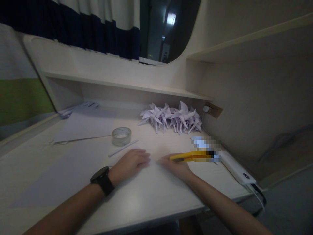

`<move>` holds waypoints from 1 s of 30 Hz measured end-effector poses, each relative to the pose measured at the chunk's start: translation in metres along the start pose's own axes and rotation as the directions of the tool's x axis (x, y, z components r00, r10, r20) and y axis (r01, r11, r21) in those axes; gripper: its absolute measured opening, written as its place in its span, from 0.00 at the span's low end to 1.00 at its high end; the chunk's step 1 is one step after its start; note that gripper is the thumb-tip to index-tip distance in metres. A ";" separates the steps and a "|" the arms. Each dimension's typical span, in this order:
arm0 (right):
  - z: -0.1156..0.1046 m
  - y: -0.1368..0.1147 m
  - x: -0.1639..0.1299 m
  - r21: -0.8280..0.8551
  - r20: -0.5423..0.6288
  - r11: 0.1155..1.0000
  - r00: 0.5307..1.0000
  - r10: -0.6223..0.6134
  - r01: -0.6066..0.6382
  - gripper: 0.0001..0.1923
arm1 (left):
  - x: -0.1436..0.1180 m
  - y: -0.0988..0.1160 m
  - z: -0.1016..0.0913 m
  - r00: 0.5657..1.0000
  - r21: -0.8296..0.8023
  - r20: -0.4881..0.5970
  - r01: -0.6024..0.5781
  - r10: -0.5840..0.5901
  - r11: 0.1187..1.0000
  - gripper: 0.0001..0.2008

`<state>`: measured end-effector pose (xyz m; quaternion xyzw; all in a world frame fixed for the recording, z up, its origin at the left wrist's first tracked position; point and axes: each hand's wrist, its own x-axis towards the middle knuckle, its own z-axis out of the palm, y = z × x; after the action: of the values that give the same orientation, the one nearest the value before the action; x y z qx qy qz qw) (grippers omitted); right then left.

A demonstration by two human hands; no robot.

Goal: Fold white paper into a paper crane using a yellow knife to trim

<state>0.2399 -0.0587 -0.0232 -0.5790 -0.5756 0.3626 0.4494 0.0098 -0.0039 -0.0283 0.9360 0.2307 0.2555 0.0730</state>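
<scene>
We see both hands low on the desk (pixel 151 195), close together near its front edge. Left hand (pixel 130 163) lies flat, palm down, fingers stretched toward the right hand, gripping nothing; it seems to press a pale sheet of paper (pixel 73 176) that we can barely tell from the desk surface. A black watch (pixel 102 180) sits on the left wrist. Right hand (pixel 177 166) rests just beside the left fingertips, fingers curled around a yellow utility knife (pixel 189 156), so that grip is clenched on the knife. The knife lies across the top of the right hand, its tip pointing back toward the left hand, its far end running out past the right hand into a blurred patch. We cannot tell if the blade is out.

Beyond the left hand, near it, lies a thin white paper stick (pixel 123 148), and just past that a roll of clear tape (pixel 121 136) standing flat on the desk. A long metal ruler (pixel 80 139) stretches away from the tape, further out on the left-hand side. Well beyond the right hand, against the back wall, sits a heap of folded white paper cranes (pixel 172 119). Just outside the right hand, a white power bank (pixel 237 169) lies at the desk edge with a cable hanging from it.
</scene>
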 end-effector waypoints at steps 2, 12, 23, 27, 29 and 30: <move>-0.001 0.001 0.000 -0.006 0.006 0.999 0.999 -0.042 0.042 0.12 | -0.001 -0.001 0.001 1.000 0.002 -0.004 0.006 -0.006 1.000 0.11; -0.004 -0.003 -0.005 -0.188 0.088 0.935 0.953 -0.290 0.302 0.13 | 0.016 0.013 -0.014 0.984 0.143 0.175 0.009 -0.034 0.990 0.08; -0.003 -0.003 -0.005 -0.232 0.117 0.901 0.930 -0.348 0.366 0.12 | 0.055 0.011 -0.029 0.884 0.202 0.441 0.069 -0.153 0.977 0.11; -0.004 -0.005 -0.004 -0.236 0.122 0.898 0.928 -0.352 0.371 0.12 | 0.060 0.007 -0.026 0.872 0.208 0.465 0.058 -0.151 0.976 0.12; -0.004 -0.006 -0.005 -0.235 0.121 0.893 0.923 -0.365 0.384 0.12 | 0.062 0.004 -0.025 0.864 0.204 0.482 0.050 -0.145 0.978 0.12; -0.005 -0.006 -0.005 -0.234 0.126 0.890 0.920 -0.372 0.392 0.12 | 0.064 0.003 -0.025 0.859 0.200 0.491 0.054 -0.147 0.978 0.12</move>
<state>0.2417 -0.0643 -0.0161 -0.4926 -0.7370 0.2125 0.4111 0.0469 0.0233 0.0223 0.9595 0.2745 -0.0231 0.0594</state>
